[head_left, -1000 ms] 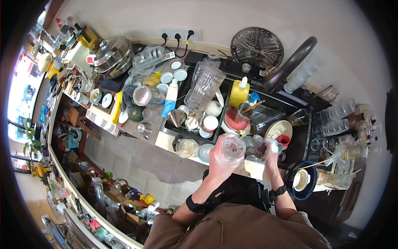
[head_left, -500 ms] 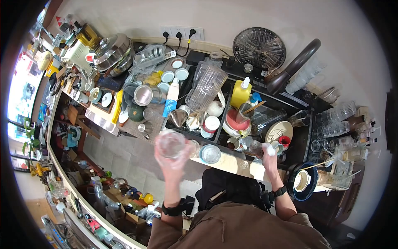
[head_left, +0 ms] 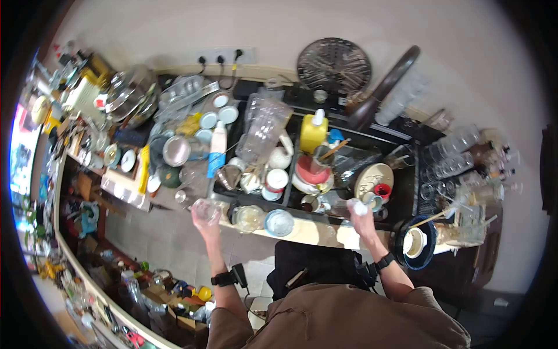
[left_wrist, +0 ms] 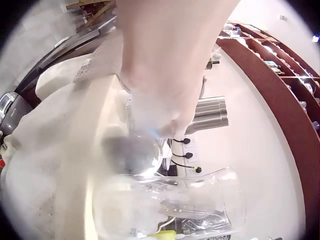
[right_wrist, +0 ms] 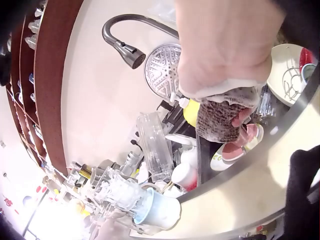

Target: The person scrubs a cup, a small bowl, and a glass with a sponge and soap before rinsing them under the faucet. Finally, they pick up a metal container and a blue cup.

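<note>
Near the counter's front edge, the left hand holds a clear glass, left of a glass jar and a blue-rimmed tub. In the left wrist view the left hand is blurred, so the finger placement is unclear; a steel cup stands beyond it. Over the sink's front edge is the right hand, with white foam on it. The right wrist view shows the right hand gripping a dark, foamy scrubbing pad.
The sink holds a red bowl, a cream plate and a red cup. Behind stand a yellow pump bottle and a dark faucet. Glasses crowd the right, and a blue pot stands at the front right.
The left hand has carried the glass leftward from over the sink's front edge, past the jar and tub. The right hand stays near the sink with foam on it. The head view has shifted.
</note>
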The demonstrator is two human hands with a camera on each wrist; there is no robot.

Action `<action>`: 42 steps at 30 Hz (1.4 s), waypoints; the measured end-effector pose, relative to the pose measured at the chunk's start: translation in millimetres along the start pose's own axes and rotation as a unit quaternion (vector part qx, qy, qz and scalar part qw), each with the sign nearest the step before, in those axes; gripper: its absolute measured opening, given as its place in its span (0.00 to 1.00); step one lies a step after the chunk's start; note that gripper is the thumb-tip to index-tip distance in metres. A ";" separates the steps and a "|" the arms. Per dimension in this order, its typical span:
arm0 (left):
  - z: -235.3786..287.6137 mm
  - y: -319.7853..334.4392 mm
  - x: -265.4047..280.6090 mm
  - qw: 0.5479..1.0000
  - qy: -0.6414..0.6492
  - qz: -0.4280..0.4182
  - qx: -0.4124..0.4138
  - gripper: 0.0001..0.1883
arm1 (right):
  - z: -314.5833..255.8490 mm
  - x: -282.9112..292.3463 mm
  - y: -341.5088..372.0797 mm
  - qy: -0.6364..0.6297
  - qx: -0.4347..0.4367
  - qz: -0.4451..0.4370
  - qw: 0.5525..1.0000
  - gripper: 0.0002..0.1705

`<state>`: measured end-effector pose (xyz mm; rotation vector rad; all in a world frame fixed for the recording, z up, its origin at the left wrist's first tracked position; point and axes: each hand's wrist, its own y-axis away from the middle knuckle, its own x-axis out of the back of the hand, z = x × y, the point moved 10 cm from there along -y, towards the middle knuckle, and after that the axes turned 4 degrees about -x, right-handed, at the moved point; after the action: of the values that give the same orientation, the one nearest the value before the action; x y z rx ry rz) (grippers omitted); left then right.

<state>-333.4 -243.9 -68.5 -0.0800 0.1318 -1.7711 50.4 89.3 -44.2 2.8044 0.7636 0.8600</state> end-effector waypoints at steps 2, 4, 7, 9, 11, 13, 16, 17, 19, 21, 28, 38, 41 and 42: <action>-10.2 -0.6 -6.1 1.000 0.003 -0.017 -0.001 0.28 | -8.4 2.3 4.9 0.015 0.013 0.016 1.000 0.16; -14.6 -3.5 -9.6 0.997 -0.042 -0.066 -0.023 0.28 | -10.9 2.8 8.8 0.048 0.012 0.016 0.999 0.16; -8.1 0.5 -20.3 0.988 -0.099 -0.109 -0.054 0.29 | -12.6 -2.8 14.4 0.064 -0.039 -0.024 0.997 0.17; 1.6 0.6 -25.7 0.981 -0.127 -0.129 -0.071 0.29 | -11.3 -3.5 18.3 0.058 -0.025 -0.009 0.998 0.17; 6.6 1.0 -28.3 0.975 -0.146 -0.147 -0.083 0.29 | 19.4 -13.5 15.9 0.061 -0.025 0.000 0.998 0.17; 8.6 1.5 -30.6 0.971 -0.149 -0.170 -0.078 0.31 | -4.3 -6.6 25.1 0.061 -0.022 -0.011 0.998 0.17; 26.3 4.1 -27.3 0.971 -0.135 -0.182 -0.077 0.33 | 5.8 -8.0 29.1 0.068 -0.009 0.017 0.998 0.17; 33.2 5.1 -24.6 0.976 -0.104 -0.180 -0.067 0.33 | 2.5 -5.2 31.6 0.061 -0.014 0.019 0.998 0.17; 47.8 2.0 -18.3 0.979 -0.088 -0.171 -0.065 0.32 | 4.8 -3.7 34.9 0.051 -0.024 0.020 0.998 0.17; 67.6 -2.2 -8.9 0.977 -0.120 -0.154 -0.085 0.31 | 15.5 -6.6 34.7 0.045 -0.034 0.016 0.998 0.17; 176.3 12.1 -51.5 0.967 -0.193 -0.117 -0.120 0.13 | 10.9 -8.7 37.2 0.110 0.052 0.093 0.988 0.14; 222.3 108.7 -209.9 0.926 -0.080 -0.347 -0.127 0.08 | 19.4 9.1 43.9 0.101 0.085 0.158 0.979 0.11; 211.9 141.3 -261.8 0.890 -0.087 -0.435 -0.110 0.10 | 26.2 22.5 45.6 0.112 0.055 0.136 0.983 0.12; 202.6 151.9 -281.7 0.874 -0.092 -0.465 -0.102 0.10 | 31.9 24.6 43.7 0.129 0.048 0.121 0.983 0.14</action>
<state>-103.1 -7.5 117.3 -0.5426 0.1547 -2.6950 104.4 64.9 -48.0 2.9506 0.5085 1.2800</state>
